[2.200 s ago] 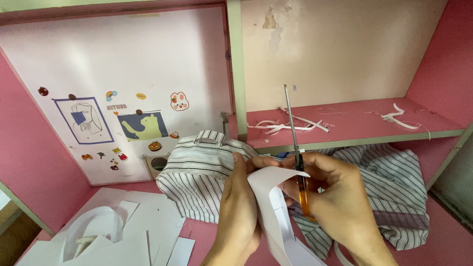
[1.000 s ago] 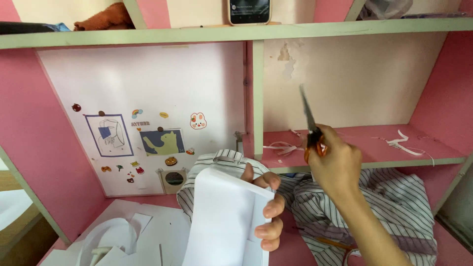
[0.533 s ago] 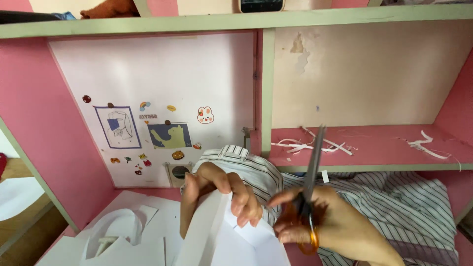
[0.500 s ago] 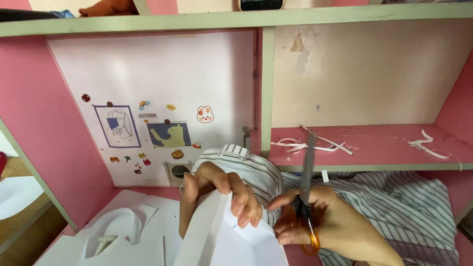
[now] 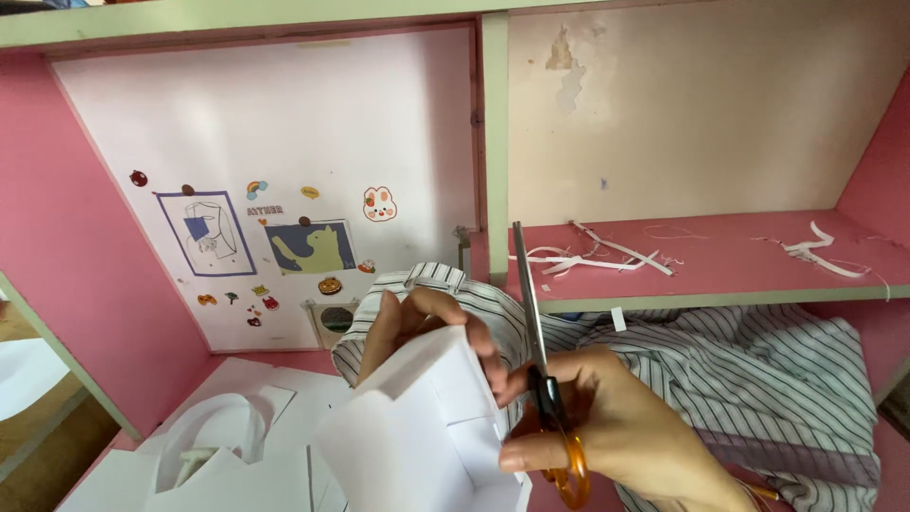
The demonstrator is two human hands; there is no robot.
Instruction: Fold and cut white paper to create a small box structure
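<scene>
My left hand (image 5: 422, 327) grips the top of a folded white paper shape (image 5: 417, 436), fingers curled over its upper edge. My right hand (image 5: 616, 431) is shut on a pair of scissors (image 5: 542, 379) with orange handles and grey blades. The blades point straight up, just right of the paper and beside my left fingertips. Whether the blades touch the paper is unclear.
A striped shirt (image 5: 758, 379) lies crumpled behind my hands on the pink desk. White paper offcuts (image 5: 237, 446) lie at lower left. Thin paper strips (image 5: 592, 256) sit on the pink shelf (image 5: 720, 275). A white back panel (image 5: 284, 190) carries stickers and small drawings.
The view dropped and moved closer. My right hand brought the scissors down from shelf height to beside the paper. My left hand turned the paper and shifted its grip to the top edge.
</scene>
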